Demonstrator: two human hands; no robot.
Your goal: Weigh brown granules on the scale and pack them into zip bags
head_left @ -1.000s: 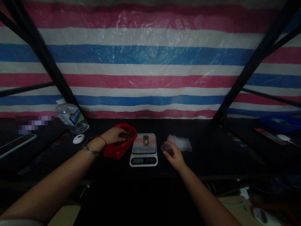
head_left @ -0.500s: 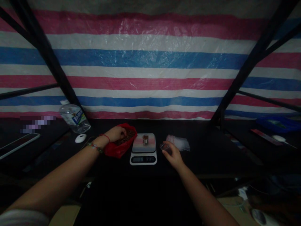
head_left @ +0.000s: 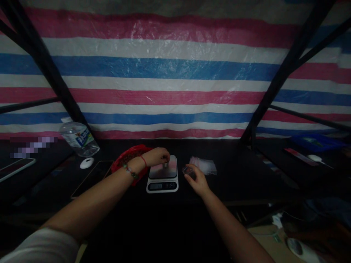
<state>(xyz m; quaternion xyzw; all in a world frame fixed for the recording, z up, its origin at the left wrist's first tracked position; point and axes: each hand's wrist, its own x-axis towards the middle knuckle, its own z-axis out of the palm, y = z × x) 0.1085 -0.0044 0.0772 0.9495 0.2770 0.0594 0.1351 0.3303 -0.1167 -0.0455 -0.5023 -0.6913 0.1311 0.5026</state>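
Observation:
My left hand [head_left: 157,156] is over a small metal cup [head_left: 165,164], its fingers curled together at the rim. Whatever they hold is hidden. The cup stands on the plate of a white digital kitchen scale [head_left: 162,185]. Left of the scale lies an open red plastic bag [head_left: 116,166] with small brown pieces in it, partly behind my left wrist. To the right of the scale, my right hand [head_left: 199,182] pinches a small clear plastic bag [head_left: 187,170] between thumb and fingers. Just behind that hand lies a stack of clear zip bags [head_left: 208,166].
A dark flat tablet-like object [head_left: 91,179] lies under my left forearm. Further left are a white mouse [head_left: 87,163], a large clear bottle [head_left: 80,140] and a phone [head_left: 16,168]. At the right are a blue tray [head_left: 315,142] and black frame posts [head_left: 263,98].
My left hand has moved right, out of the red bag and over the metal cup. My right hand keeps its hold beside the scale. The view has shifted slightly.

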